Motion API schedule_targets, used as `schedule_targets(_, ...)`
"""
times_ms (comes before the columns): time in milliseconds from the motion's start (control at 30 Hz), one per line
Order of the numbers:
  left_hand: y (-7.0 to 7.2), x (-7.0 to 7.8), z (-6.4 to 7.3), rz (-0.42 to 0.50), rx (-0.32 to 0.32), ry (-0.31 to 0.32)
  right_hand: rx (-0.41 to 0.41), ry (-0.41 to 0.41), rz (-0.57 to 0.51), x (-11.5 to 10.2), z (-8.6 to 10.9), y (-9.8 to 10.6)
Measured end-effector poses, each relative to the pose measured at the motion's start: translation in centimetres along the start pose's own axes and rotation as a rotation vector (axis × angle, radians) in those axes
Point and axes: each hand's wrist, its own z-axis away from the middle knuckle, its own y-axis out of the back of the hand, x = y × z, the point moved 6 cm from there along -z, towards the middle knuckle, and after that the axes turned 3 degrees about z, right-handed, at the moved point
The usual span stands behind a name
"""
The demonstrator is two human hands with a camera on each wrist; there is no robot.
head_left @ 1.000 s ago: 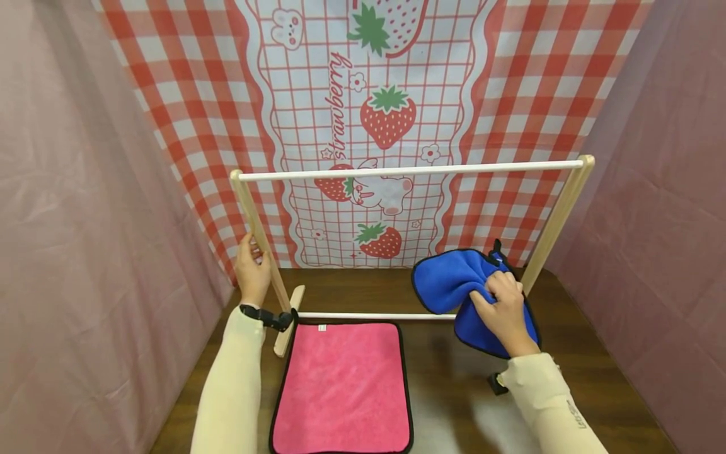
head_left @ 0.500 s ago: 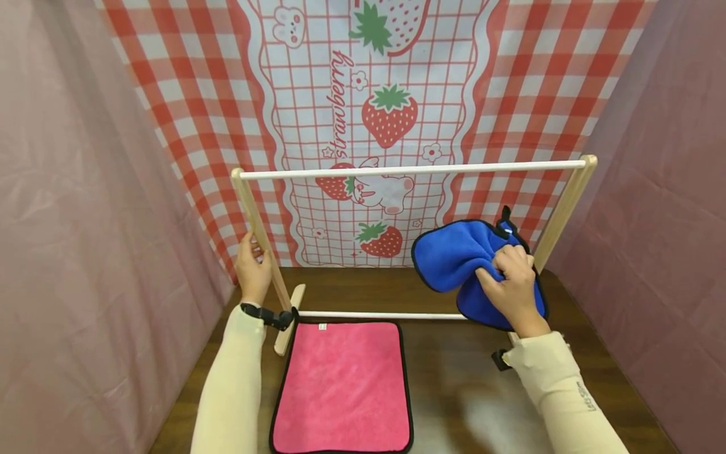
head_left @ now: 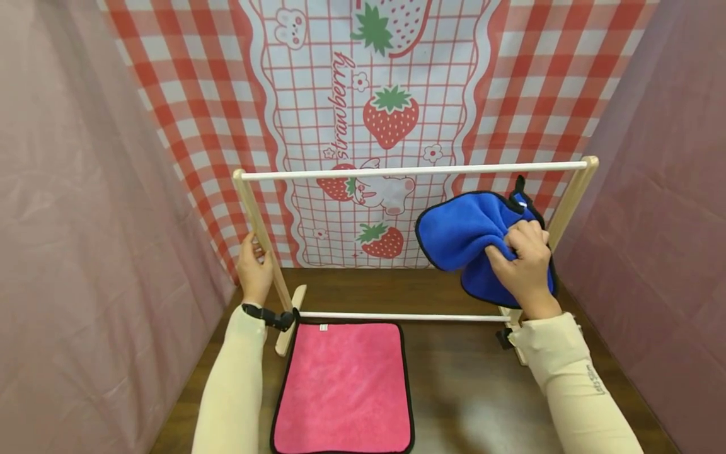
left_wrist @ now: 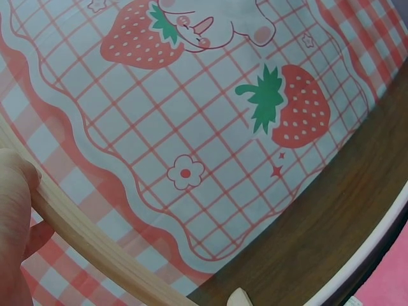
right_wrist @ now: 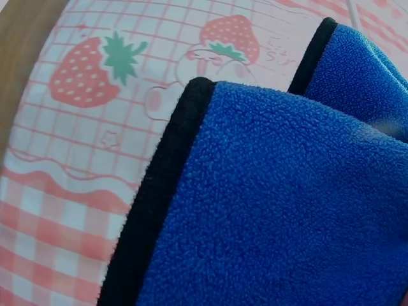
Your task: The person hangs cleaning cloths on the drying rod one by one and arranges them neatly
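In the head view my right hand [head_left: 524,265] grips a bunched blue towel [head_left: 465,227] with black edging, held up in front of the rack's right post. A black loop sticks up from the towel's top corner. The blue cloth [right_wrist: 274,191] fills much of the right wrist view and hides the fingers there. My left hand [head_left: 254,271] holds the left wooden post [head_left: 258,221] of a drying rack, thumb and fingers around it; the left wrist view shows the same post [left_wrist: 95,245] beside the fingers. Across the rack's top runs a white rod [head_left: 420,171].
A pink towel [head_left: 346,391] with black edging lies flat on the dark wooden table [head_left: 454,378], in front of the rack's lower white rod [head_left: 397,316]. Behind hangs a strawberry-print checked cloth [head_left: 391,120]. Pink curtains [head_left: 85,221] close off both sides.
My right hand has raised the blue towel and carried it slightly to the right, up toward the top rod. The left hand stays on the post, and the pink towel has not moved.
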Motion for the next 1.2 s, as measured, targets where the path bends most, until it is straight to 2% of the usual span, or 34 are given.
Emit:
schedule_targets(467, -0.2, 0.3, 0.0, -0.003, -0.017, -0.017, 0.112, 0.008, -0.051, -2.3, -5.3, 0.5)
schedule_targets(733, -0.1, 0.3, -0.1, -0.020, -0.015, -0.023, 0.133, 0.002, -0.043, -3.3, -8.4, 0.4)
schedule_targets(933, -0.2, 0.2, -0.1, -0.016, -0.027, -0.006, 0.129, -0.017, 0.009, -2.0, -10.2, -0.1)
schedule_targets(1200, 0.0, 0.1, 0.0, -0.024, -0.026, 0.001, 0.083, 0.005, 0.087, 2.6, -11.0, -1.8)
